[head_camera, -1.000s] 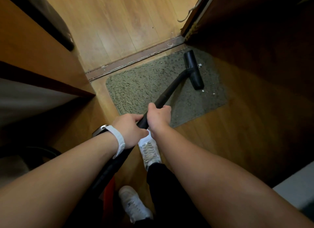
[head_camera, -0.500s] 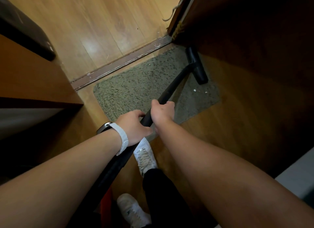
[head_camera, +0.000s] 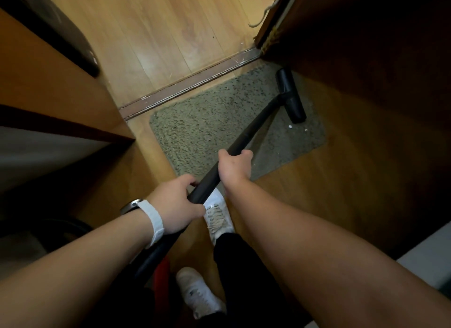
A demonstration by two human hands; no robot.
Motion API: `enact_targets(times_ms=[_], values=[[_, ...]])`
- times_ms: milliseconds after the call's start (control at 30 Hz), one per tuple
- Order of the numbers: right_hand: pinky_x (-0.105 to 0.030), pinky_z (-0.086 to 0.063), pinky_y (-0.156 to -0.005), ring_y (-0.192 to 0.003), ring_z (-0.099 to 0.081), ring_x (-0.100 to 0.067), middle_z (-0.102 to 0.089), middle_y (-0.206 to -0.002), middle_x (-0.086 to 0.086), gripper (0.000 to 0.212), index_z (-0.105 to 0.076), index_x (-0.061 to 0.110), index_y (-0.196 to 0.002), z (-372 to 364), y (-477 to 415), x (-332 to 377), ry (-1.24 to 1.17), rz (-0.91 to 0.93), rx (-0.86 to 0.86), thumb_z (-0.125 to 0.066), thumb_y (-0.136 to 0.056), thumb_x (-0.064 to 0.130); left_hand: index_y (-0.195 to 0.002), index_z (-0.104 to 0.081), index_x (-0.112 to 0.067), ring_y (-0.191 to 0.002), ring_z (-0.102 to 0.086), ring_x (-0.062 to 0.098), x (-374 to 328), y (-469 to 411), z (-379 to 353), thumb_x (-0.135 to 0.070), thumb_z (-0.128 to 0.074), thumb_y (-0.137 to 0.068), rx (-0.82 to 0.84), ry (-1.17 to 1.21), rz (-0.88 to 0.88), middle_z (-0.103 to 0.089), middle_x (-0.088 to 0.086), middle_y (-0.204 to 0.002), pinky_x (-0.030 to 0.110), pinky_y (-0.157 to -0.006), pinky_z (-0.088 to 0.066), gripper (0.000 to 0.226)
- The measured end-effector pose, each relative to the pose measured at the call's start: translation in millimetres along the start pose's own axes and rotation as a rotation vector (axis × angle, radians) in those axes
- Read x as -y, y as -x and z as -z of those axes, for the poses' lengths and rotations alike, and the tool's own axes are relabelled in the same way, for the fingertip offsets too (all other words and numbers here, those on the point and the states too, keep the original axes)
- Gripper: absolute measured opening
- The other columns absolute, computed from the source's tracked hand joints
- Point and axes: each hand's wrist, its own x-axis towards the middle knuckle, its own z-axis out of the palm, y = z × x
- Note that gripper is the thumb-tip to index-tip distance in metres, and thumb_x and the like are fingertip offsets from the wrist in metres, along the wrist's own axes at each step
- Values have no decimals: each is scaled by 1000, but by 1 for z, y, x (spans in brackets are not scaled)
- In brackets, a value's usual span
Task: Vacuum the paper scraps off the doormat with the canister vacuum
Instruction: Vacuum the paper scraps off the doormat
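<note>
**Inspector:** Begin with the largest item.

**Assistant:** A grey-green shaggy rectangular doormat (head_camera: 207, 132) lies flat on the wood floor. Its far edge sits just beside the metal threshold strip (head_camera: 190, 83).

**Inspector:** The tool?

**Assistant:** A long black rigid vacuum tube (head_camera: 256, 125) slants across the doormat from its near edge to its far right corner. There the black T-shaped floor nozzle (head_camera: 290, 96) rests on the pile, close against the dark wooden door (head_camera: 366, 46). The canister body cannot be made out.

**Inspector:** The hands?

**Assistant:** Both are wrapped round the tube. The right hand (head_camera: 235, 167) grips it over the doormat's near edge, probably to steer. The left hand (head_camera: 175, 206), which wears a white wristband (head_camera: 155, 220), grips lower down, short of the doormat, probably to push and brace.

**Inspector:** The debris?

**Assistant:** A few small white paper scraps (head_camera: 290, 126) remain on the doormat's right side, just at the nozzle's near end. The work looks close to done, since only that corner shows litter.
</note>
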Motion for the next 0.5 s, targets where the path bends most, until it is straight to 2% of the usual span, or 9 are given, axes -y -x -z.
enact_targets(times_ms=[167,300,400,467,500], values=[[-36,-47,-77,-99,-60,-30,-58,-130,-10,66,-30,17,-148,-20,32,-23,-32,12,2,-62,-93,32,-103,-58,-39,-64,-66,15,20,11,5,-30,-74,-72,-53,62,-6,-70,-5,-80,30,-61,-56,36],[-40,-53,-87,-105,-63,-30,-59,-131,-7,68,-30,20,-149,-35,55,-40,-124,-15,2,-63,-90,31,-101,-64,-38,-65,-67,14,36,23,0,-31,-75,-71,-95,95,-10,-71,-6,-75,29,-62,-56,32],[-28,-51,-75,-95,-64,-23,-61,-115,-2,66,-34,18,-147,-44,75,-54,-192,-26,20,-65,-89,25,-110,-65,-33,-73,-67,14,49,36,-3,-36,-76,-71,-130,97,-7,-70,-6,-81,30,-68,-55,41],[-15,-40,-60,-87,-61,-17,-61,-110,1,62,-38,19,-145,-46,84,-61,-189,-19,13,-66,-90,26,-116,-59,-33,-77,-67,15,56,50,-4,-37,-77,-71,-112,46,-1,-70,-8,-89,28,-70,-53,48],[-14,-35,-55,-82,-58,-14,-61,-108,3,59,-40,19,-143,-47,86,-63,-190,-17,6,-65,-91,27,-120,-56,-33,-82,-66,16,60,57,-5,-38,-76,-71,-99,-12,-1,-69,-6,-94,26,-70,-51,54]])
